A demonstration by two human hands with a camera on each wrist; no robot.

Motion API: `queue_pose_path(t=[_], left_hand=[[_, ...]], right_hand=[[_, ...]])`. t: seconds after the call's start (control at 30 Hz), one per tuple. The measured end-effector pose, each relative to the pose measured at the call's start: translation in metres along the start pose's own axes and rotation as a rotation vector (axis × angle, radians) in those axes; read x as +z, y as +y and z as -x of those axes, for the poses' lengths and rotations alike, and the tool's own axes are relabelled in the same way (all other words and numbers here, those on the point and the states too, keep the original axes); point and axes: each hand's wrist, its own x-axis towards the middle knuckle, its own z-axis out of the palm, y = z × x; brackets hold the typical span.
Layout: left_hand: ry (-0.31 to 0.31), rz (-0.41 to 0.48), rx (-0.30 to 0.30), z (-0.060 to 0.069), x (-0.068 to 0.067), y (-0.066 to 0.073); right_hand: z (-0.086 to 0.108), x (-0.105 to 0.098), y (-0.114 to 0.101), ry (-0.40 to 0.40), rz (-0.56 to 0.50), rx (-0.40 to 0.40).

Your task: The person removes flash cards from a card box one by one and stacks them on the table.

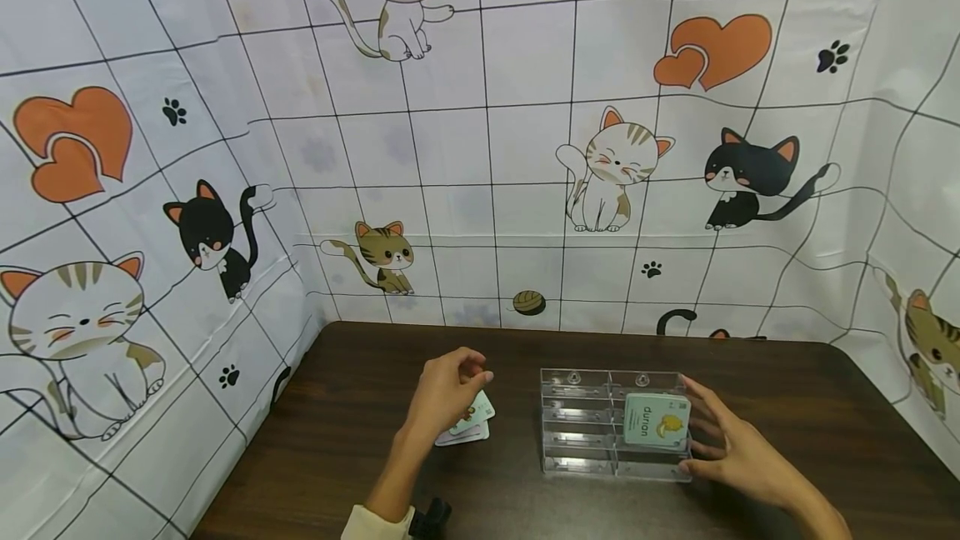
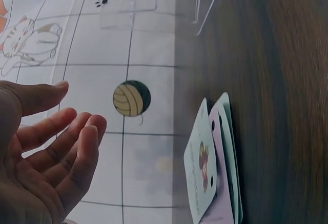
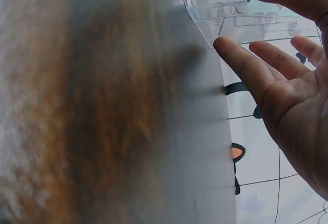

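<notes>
My left hand hovers above a small pile of cards on the table. In the left wrist view its fingers are loosely bent with nothing between them, and the cards lie apart from it, pale green and pink edges showing. A clear plastic card rack with two columns of slots lies to the right. A green card marked "durian" with a yellow fruit picture sits in its right column. My right hand is at the rack's right side, thumb near the front corner, fingers spread along the edge; firm contact cannot be told.
The dark wooden table meets a white cat-print sheet at its back and left edges. A black strap piece sits at my left wrist beside a cream sleeve.
</notes>
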Motion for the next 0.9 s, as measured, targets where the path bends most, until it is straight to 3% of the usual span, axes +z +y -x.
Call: queue_pose_path(t=[0.9], left_hand=[[-0.044, 0.038, 0.082, 0.000, 0.028, 0.036]], right_hand=[[0.000, 0.001, -0.002, 0.006, 0.027, -0.012]])
